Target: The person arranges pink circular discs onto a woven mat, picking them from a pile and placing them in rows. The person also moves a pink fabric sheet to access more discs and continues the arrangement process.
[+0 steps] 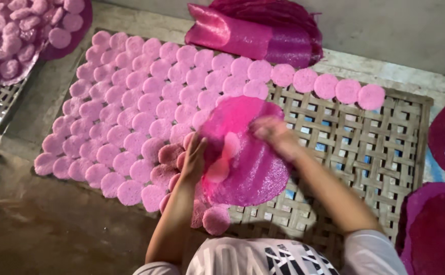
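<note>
Both hands [232,147] hold a pink mesh sheet [248,158] over pink discs [136,107].

No packages, labels, signs or screens in view near either hand. Only printed matter: dark block lettering on the person's white shirt [283,257], below both forearms, partly cut off.

One head-worn camera looks steeply down from above the person's chest. It faces forward over the woven mat [365,147] on the floor, close to both forearms.
</note>
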